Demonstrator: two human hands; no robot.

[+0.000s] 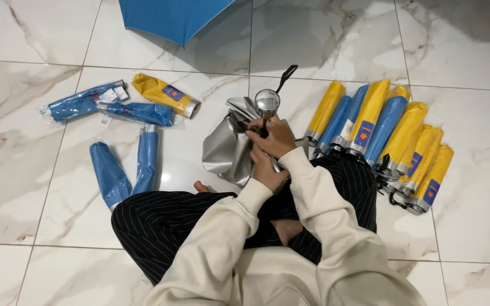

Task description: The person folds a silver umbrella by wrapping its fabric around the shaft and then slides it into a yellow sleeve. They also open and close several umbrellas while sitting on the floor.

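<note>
sleeves: your cream sleeves (290, 226) are crossing over your striped trousers (171, 218), nearest the lens, as you are sitting cross-legged on the marble floor (24, 187).
right hand: your right hand (273, 137) is closing around the shaft of the silver folding umbrella (228, 148), just under its round chrome handle (267, 102); fingers are wrapping it fully.
left hand: your left hand (267, 171) is curling underneath, gripping the gathered silver fabric; how tightly, you cannot tell.
umbrella position: it is sitting in front of your knees, between the blue sleeved umbrellas (126, 164) on your left and the yellow-and-blue row (381, 136) on your right.
axis: its long axis is running roughly upright, handle end pointing toward the camera, black wrist strap (286, 75) trailing away from you.
doing it well: you are likely gathering the canopy, so keep the shaft steady with the upper hand and smooth the folds one way.
beyond: an open blue canopy (171, 20) is lying at the far edge.
</note>
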